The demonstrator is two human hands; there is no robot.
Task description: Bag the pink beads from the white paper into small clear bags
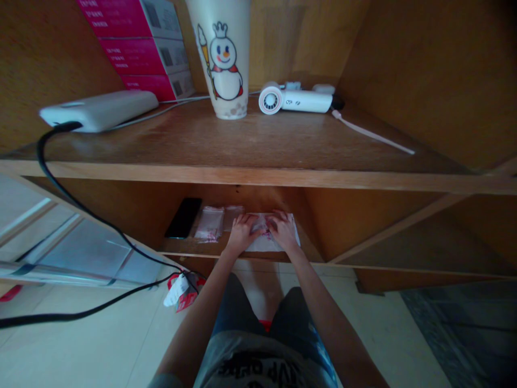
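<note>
Grip unclear, left hand [241, 231] and right hand [283, 230] sit over white paper [262, 246] on wooden shelf [311, 249], tiled floor [115, 339] below.

The bags [210, 222] look glossy plastic, the shelf [283, 140] wood.

Your one camera sits on your head, facing forward and steeply down. It looks over the upper shelf [173, 145], close by, and past its edge to your left hand [241, 233] and right hand [283, 230], farther off, with your legs [234, 310] and the floor [133, 334] below.
</note>
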